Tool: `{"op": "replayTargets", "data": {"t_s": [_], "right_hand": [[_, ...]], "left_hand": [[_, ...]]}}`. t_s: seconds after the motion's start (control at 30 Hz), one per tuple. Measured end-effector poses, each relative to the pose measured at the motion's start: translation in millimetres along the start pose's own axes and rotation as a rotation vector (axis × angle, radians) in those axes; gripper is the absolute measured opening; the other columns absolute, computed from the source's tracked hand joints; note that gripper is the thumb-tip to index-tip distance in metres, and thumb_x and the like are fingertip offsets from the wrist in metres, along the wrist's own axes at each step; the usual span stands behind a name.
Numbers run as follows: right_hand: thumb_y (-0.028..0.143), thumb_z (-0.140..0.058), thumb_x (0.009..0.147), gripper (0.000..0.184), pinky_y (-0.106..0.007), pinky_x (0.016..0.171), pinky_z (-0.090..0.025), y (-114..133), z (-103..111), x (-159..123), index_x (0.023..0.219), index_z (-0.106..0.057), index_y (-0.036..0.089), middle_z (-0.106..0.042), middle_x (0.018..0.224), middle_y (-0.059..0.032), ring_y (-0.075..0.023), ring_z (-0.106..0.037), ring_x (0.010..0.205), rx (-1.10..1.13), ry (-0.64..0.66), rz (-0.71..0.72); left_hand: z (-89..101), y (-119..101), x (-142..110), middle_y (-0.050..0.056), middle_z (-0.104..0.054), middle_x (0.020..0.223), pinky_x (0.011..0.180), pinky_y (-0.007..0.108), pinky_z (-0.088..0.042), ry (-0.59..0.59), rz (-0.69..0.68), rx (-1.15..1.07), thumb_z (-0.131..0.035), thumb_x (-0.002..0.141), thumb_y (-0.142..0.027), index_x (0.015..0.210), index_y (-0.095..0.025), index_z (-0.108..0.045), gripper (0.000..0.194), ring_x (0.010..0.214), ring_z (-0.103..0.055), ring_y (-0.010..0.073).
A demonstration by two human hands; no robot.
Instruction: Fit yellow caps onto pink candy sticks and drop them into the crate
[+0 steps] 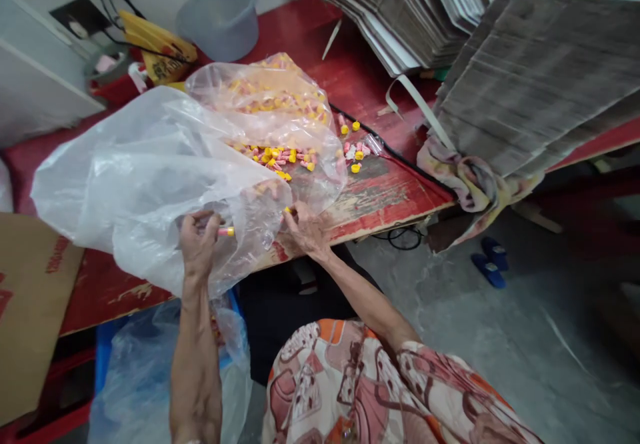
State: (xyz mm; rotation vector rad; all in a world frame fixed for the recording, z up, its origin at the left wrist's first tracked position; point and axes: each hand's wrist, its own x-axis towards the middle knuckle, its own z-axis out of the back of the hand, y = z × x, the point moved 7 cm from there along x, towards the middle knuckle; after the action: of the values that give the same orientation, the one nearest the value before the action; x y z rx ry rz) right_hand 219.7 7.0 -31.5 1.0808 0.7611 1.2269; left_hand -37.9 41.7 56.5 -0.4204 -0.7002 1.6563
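My left hand (199, 243) is closed round a small pink piece with a yellow cap (226, 231), at the front edge of a big clear plastic bag (145, 177). My right hand (306, 227) pinches a small yellow piece (287, 211) at the table's near edge, by the mouth of a second clear bag (280, 107). Several small pink and yellow pieces (280, 157) lie inside that bag and loose on the red table (380, 191).
Tall stacks of flattened cardboard (525, 64) fill the right of the table, with a cloth (470, 184) hanging below them. A grey bucket (220, 21) stands at the back. A brown carton (25, 311) is at the left, and a plastic-lined blue bin (135, 371) below the table. Blue slippers (490, 254) lie on the floor.
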Motion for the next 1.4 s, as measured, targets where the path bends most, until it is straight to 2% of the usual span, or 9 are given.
{"op": "replayTargets", "data": {"t_s": [0.13, 0.27, 0.47, 0.67, 0.93, 1.07, 1.2, 1.3, 1.4], "right_hand": [[0.042, -0.062, 0.107, 0.023, -0.028, 0.079, -0.053, 2.3, -8.4, 1.2, 0.091, -0.062, 0.025, -0.076, 0.09, 0.0024, -0.015, -0.064, 0.077, 0.293, -0.12, -0.179], [0.042, -0.063, 0.107, 0.024, -0.026, 0.074, -0.052, 10.6, -22.1, -10.2, 0.09, -0.064, 0.024, -0.073, 0.087, 0.0029, -0.0143, -0.063, 0.074, 0.398, -0.071, -0.213], [0.027, -0.057, 0.11, 0.021, -0.029, 0.091, -0.053, 12.0, 3.4, -20.3, 0.092, -0.067, 0.024, -0.072, 0.102, -0.0029, -0.0182, -0.068, 0.096, 0.04, 0.08, 0.057], [0.026, -0.046, 0.113, 0.025, -0.033, 0.097, -0.051, -26.7, 47.5, -11.5, 0.105, -0.07, 0.023, -0.072, 0.111, -0.0079, -0.021, -0.065, 0.105, -0.108, -0.121, 0.057], [0.03, -0.044, 0.116, 0.03, -0.032, 0.097, -0.048, -26.8, 43.3, -11.4, 0.109, -0.072, 0.022, -0.073, 0.111, -0.008, -0.0206, -0.066, 0.104, -0.115, -0.089, 0.066], [0.029, -0.042, 0.117, 0.032, -0.033, 0.095, -0.048, -24.7, 41.7, -11.5, 0.11, -0.072, 0.021, -0.074, 0.11, -0.0085, -0.0218, -0.066, 0.103, -0.141, -0.073, 0.088], [0.026, -0.043, 0.118, 0.03, -0.033, 0.097, -0.046, -23.6, 39.8, -10.0, 0.111, -0.072, 0.02, -0.075, 0.111, -0.0082, -0.0221, -0.066, 0.105, -0.179, -0.04, 0.087], [0.027, -0.042, 0.119, 0.031, -0.032, 0.098, -0.045, -21.3, 38.9, -8.1, 0.114, -0.071, 0.019, -0.074, 0.116, -0.0078, -0.0208, -0.064, 0.106, -0.216, 0.008, 0.064], [0.029, -0.041, 0.121, 0.033, -0.031, 0.099, -0.043, -17.7, 40.6, -6.9, 0.12, -0.07, 0.016, -0.073, 0.121, -0.0067, -0.0182, -0.062, 0.105, -0.262, 0.045, 0.051]], "left_hand": [[-36.5, -13.5, -50.2, 0.005, -0.078, 0.094, 0.062, 0.025, -0.05, 0.115, 0.101, -0.326, -0.073, 0.086, -0.058, 0.115, -0.021, -0.069, 0.047, 0.073, -0.069, 0.0174], [-71.3, -19.9, -68.2, 0.002, -0.072, 0.086, 0.055, 0.022, -0.046, 0.163, 0.148, -0.513, -0.074, 0.085, -0.067, 0.112, -0.021, -0.068, 0.054, 0.063, -0.061, 0.0128], [-74.8, -30.9, -65.1, 0.004, -0.072, 0.094, 0.073, 0.031, -0.057, 0.138, -0.074, -0.204, -0.07, 0.096, -0.059, 0.103, -0.022, -0.069, 0.038, 0.081, -0.069, 0.0195], [-96.6, -55.1, -74.5, 0.008, -0.073, 0.106, 0.084, 0.036, -0.056, 0.269, -0.301, 0.169, -0.062, 0.107, -0.043, 0.111, -0.024, -0.066, 0.02, 0.095, -0.073, 0.0266], [-117.4, -71.0, -65.9, 0.008, -0.067, 0.109, 0.083, 0.035, -0.055, 0.446, -0.389, 0.408, -0.057, 0.109, -0.03, 0.107, -0.023, -0.059, 0.008, 0.102, -0.07, 0.027], [-115.5, -62.9, -51.7, 0.003, -0.067, 0.095, 0.085, 0.037, -0.058, 0.421, -0.334, 0.227, -0.064, 0.104, -0.024, 0.103, -0.023, -0.058, 0.006, 0.09, -0.07, 0.0222], [-103.0, -49.6, -42.9, -0.002, -0.069, 0.09, 0.077, 0.029, -0.06, 0.364, -0.21, 0.12, -0.065, 0.107, -0.032, 0.103, -0.022, -0.061, 0.012, 0.079, -0.068, 0.0149], [-81.2, -51.5, -48.4, 0.0, -0.072, 0.098, 0.078, 0.027, -0.061, 0.156, -0.181, 0.096, -0.068, 0.105, -0.036, 0.106, -0.021, -0.065, 0.015, 0.085, -0.07, 0.0151], [-71.1, -62.4, -66.1, 0.004, -0.071, 0.106, 0.086, 0.03, -0.062, -0.043, -0.28, 0.125, -0.067, 0.107, -0.037, 0.111, -0.02, -0.066, 0.018, 0.094, -0.072, 0.0177]]}}
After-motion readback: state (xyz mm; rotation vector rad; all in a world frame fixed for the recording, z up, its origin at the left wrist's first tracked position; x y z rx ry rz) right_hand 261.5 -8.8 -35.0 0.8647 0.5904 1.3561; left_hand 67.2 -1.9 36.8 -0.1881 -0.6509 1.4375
